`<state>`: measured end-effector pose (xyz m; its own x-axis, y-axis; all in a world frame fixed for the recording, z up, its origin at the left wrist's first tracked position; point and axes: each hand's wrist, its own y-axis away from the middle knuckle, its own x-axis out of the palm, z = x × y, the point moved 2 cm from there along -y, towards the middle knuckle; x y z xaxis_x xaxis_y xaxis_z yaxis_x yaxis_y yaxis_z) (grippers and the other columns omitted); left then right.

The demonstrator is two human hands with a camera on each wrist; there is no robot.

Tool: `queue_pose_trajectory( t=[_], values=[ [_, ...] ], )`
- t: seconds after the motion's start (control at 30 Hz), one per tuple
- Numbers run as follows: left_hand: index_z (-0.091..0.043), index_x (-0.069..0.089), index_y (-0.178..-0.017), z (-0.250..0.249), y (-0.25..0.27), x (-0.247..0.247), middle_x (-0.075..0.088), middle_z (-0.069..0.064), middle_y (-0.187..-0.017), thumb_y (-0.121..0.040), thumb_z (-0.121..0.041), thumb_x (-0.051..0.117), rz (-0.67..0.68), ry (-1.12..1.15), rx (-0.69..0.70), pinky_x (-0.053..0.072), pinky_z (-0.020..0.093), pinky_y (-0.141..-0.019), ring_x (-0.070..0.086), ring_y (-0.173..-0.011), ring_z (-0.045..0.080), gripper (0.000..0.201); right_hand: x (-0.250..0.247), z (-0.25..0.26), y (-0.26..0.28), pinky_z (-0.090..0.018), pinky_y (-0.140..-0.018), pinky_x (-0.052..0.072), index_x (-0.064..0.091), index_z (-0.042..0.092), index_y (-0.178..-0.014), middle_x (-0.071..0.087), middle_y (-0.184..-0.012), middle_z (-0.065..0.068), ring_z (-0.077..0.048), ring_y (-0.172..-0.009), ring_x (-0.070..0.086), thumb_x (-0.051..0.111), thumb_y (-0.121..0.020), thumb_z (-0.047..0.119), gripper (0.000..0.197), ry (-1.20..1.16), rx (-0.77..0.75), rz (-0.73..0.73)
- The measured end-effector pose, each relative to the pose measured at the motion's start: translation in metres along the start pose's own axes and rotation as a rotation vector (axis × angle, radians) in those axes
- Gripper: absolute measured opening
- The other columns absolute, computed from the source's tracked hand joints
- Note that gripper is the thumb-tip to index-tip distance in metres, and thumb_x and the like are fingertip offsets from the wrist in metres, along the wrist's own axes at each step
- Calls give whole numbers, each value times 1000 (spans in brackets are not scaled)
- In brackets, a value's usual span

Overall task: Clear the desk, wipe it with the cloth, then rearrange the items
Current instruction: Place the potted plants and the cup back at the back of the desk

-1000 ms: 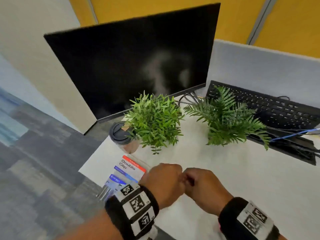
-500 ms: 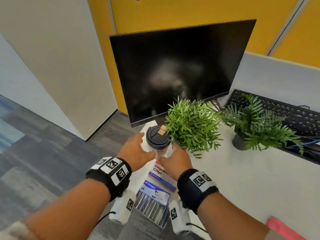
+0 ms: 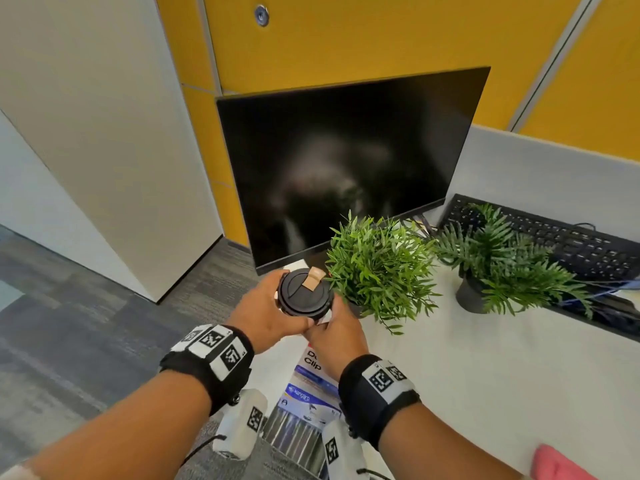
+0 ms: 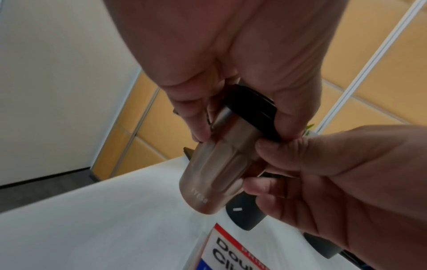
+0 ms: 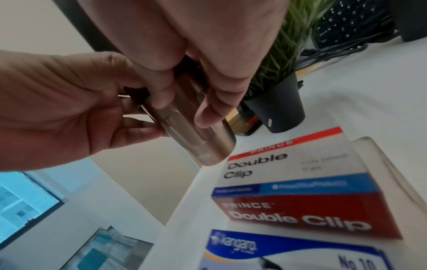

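Note:
A bronze metal travel cup with a black lid is held just above the left end of the white desk. My left hand grips its left side, fingers and thumb curled round the body under the lid. My right hand holds the right side, its fingertips wrapped on the cup's body. The cup's base hangs tilted over the desk, clear of it. A pink cloth lies at the desk's near right corner.
A Double Clip box and a blue staples box lie under my wrists. Two potted plants stand right of the cup. A black monitor stands behind, and a keyboard leans at the back right.
My hands left the desk's front, where they touched each other, and reached the cup. They closed on it from both sides and raised it off the desk.

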<state>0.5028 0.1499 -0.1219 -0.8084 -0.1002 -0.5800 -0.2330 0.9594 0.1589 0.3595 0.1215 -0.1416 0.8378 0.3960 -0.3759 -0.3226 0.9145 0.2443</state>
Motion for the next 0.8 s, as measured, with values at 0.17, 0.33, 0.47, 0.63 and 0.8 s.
queue_pose_trajectory(
  t=[0.17, 0.33, 0.47, 0.63, 0.8],
  values=[
    [-43, 45, -123, -17, 31, -17, 65, -18, -112, -52, -50, 82, -30, -69, 41, 54, 34, -94, 63, -102, 2, 81, -12, 19, 35, -9, -74, 45, 49, 39, -124, 64, -106, 19, -8, -97, 64, 70, -81, 14, 54, -21, -84, 14],
    [-39, 51, -119, -60, 67, -8, 66, -17, -110, -54, -54, 81, -9, -121, 124, 54, 34, -92, 64, -99, 6, 73, -52, 21, 79, -23, -75, 49, 53, 30, -124, 66, -109, 13, -12, -86, 64, 72, -80, 23, 49, 72, -122, -11],
    [-41, 50, -120, -91, 82, 23, 66, -17, -111, -51, -60, 77, 38, -104, 155, 55, 35, -93, 65, -102, 7, 77, -96, 7, 103, -25, -72, 45, 56, 28, -124, 66, -113, 10, -17, -86, 64, 74, -74, 30, 53, 126, -134, -68],
    [-41, 51, -115, -146, 84, 86, 66, -19, -108, -51, -56, 79, 126, -128, 201, 54, 31, -91, 64, -100, 6, 72, -168, -30, 127, -26, -72, 51, 58, 29, -119, 67, -109, 11, -14, -84, 65, 74, -75, 36, 47, 154, -79, -167],
    [-42, 52, -114, -199, 60, 176, 68, -18, -108, -50, -53, 80, 211, -94, 211, 57, 33, -87, 66, -97, 8, 71, -257, -78, 126, -20, -68, 47, 58, 30, -117, 67, -106, 14, -9, -78, 65, 76, -75, 33, 45, 121, 5, -241]
  ],
)
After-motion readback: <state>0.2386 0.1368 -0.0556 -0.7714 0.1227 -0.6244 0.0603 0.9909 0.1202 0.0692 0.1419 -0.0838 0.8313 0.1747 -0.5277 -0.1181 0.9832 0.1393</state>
